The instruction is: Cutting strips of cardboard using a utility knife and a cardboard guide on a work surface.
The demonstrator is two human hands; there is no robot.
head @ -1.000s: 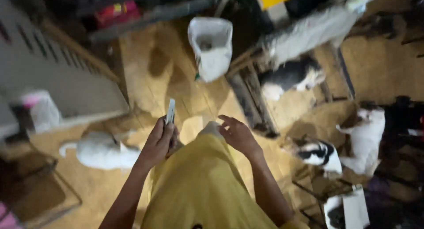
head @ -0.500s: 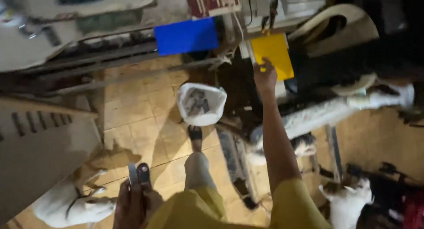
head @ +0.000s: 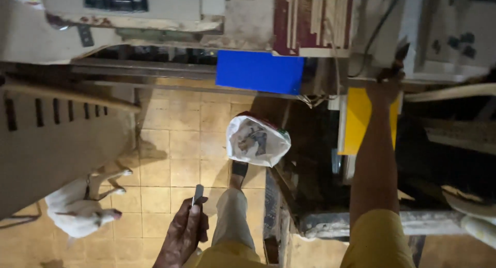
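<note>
The left hand [head: 185,232] clasped a thin flat metal strip [head: 197,193], its tip jutting above the fingers. The right hand [head: 388,81], reaching above a smooth yellow panel [head: 357,118], had an unclear grip.

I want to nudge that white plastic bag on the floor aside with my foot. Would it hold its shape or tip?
The white plastic bag looks thin and crinkled, so it would probably crumple, not stay stiff. It bulges with contents, so it may slump or tip sideways. On the smooth tiled floor it would likely slide easily.
</note>
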